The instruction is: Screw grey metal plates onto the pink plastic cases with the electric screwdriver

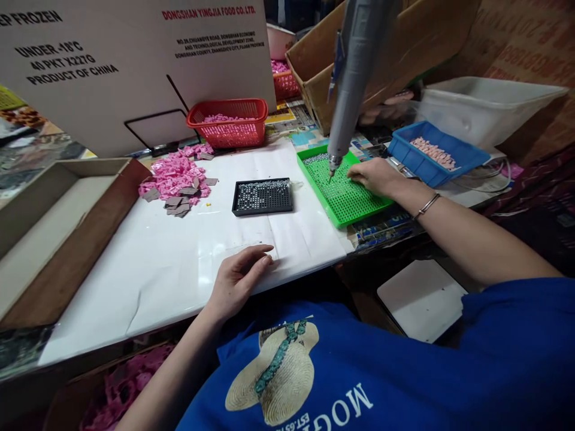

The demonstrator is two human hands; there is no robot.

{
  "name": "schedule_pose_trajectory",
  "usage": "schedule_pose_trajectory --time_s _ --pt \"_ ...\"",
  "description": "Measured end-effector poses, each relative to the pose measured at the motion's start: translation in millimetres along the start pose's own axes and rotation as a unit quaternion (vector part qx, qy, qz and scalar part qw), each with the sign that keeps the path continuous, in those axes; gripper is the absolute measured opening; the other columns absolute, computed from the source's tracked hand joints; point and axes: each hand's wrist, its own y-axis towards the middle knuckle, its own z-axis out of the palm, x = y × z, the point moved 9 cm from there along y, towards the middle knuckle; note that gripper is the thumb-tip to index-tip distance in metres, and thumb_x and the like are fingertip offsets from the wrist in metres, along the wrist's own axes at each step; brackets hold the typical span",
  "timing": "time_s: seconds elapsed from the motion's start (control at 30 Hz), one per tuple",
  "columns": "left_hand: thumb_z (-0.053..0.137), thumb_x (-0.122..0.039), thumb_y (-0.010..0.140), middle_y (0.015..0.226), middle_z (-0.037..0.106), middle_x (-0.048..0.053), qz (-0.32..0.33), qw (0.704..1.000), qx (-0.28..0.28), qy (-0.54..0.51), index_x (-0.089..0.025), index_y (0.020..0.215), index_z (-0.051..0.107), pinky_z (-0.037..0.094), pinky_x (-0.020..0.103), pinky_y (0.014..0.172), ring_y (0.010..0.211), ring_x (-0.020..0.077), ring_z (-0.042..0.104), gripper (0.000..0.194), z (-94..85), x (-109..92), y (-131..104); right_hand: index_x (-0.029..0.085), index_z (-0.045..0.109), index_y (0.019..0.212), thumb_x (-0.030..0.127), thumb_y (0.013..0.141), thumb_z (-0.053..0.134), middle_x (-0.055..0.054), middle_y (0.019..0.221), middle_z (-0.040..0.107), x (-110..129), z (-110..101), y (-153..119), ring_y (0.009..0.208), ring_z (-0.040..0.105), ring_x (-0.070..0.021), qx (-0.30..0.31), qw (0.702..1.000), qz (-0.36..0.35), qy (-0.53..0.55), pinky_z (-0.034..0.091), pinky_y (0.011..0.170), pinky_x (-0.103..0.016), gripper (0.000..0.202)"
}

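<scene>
My right hand [372, 176] is over the right side of a green perforated tray [339, 203], its fingertips pinched together at the holes. Whatever they hold, if anything, is too small to make out. Small silvery screws lie along the tray's far side. Above the tray hangs a grey electric screwdriver [350, 90], its bit pointing down. My left hand [238, 278] rests at the table's front edge, thumb and index finger loosely apart with nothing seen between them. Beyond it lies a black perforated tray [264, 206] with small metal pieces in many of its holes.
Pink plastic parts [175, 170] and grey flat pieces [179, 206] are heaped at the left, beside a cardboard tray [85, 239]. A red basket [233, 134] holds more pink parts. At the right are a blue bin [438, 170] of pale pieces and a white tub [485, 114].
</scene>
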Motion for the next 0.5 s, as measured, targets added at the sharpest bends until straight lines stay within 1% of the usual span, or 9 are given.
schedule_pose_trajectory --time_s 0.1,0.17,0.27,0.37,0.5 --pt "0.067 -0.043 0.091 0.095 0.076 0.005 0.000 1.000 -0.001 -0.002 -0.019 0.108 0.074 0.054 0.026 0.081 0.086 0.0177 0.071 0.030 -0.5 0.5 -0.1 0.020 0.068 0.126 0.018 0.089 0.055 -0.008 0.098 0.075 4.9 -3.8 -1.3 0.095 0.067 -0.0247 -0.020 1.000 0.004 0.007 0.050 0.086 -0.038 0.039" --pt "0.066 -0.043 0.091 0.094 0.076 0.005 0.003 1.000 0.000 0.000 -0.019 0.107 0.074 0.054 0.026 0.080 0.086 0.0177 0.071 0.030 -0.1 -0.2 0.0 0.020 0.062 0.135 0.016 0.088 0.056 -0.008 0.098 0.076 5.8 -3.6 -1.1 0.096 0.067 -0.0249 -0.029 0.999 0.004 0.018 0.050 0.089 -0.038 0.048" --pt "0.067 -0.042 0.091 0.093 0.076 0.004 0.002 1.000 0.001 0.001 -0.019 0.107 0.074 0.054 0.025 0.079 0.085 0.0174 0.071 0.029 0.7 -0.5 0.3 0.020 0.062 0.138 0.017 0.089 0.055 -0.009 0.099 0.076 2.4 -2.2 -0.2 0.096 0.068 -0.0252 -0.048 0.998 0.004 0.026 0.051 0.089 -0.038 0.049" --pt "0.066 -0.041 0.091 0.093 0.076 0.004 0.002 1.000 0.000 -0.003 -0.019 0.108 0.074 0.053 0.025 0.079 0.085 0.0169 0.071 0.029 1.1 -0.7 0.3 0.022 0.063 0.137 0.021 0.091 0.054 -0.009 0.101 0.076 -0.9 -1.4 -0.2 0.095 0.068 -0.0256 -0.063 0.998 0.008 0.008 0.052 0.085 -0.038 0.047" --pt "0.067 -0.040 0.091 0.093 0.076 0.004 0.011 1.000 -0.002 -0.007 -0.019 0.106 0.074 0.053 0.023 0.079 0.085 0.0159 0.071 0.027 0.5 -3.3 0.0 0.023 0.057 0.144 0.020 0.092 0.051 -0.011 0.103 0.075 1.8 -0.9 -2.0 0.091 0.067 -0.0255 -0.050 0.997 0.027 -0.044 0.050 0.081 -0.037 0.052"
